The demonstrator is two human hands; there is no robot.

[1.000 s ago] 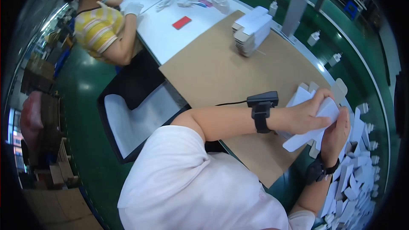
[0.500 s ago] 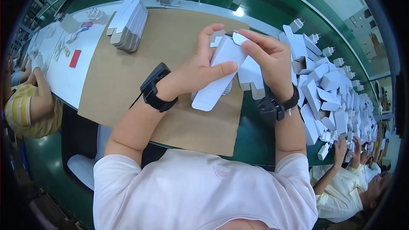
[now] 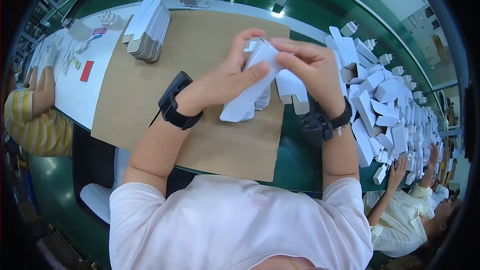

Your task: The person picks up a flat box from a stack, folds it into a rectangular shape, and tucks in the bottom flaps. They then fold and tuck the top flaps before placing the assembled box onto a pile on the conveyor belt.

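Both the left hand and right hand pinch a white carton blank (light, thin card, easily creased); edges suit gripping best.

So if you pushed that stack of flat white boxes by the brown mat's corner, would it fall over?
Probably it would slide apart rather than topple: the stack of flat white boxes already leans and fans out on the brown mat. Each piece looks thin, so likely light and bendy. Smooth card may slip easily.
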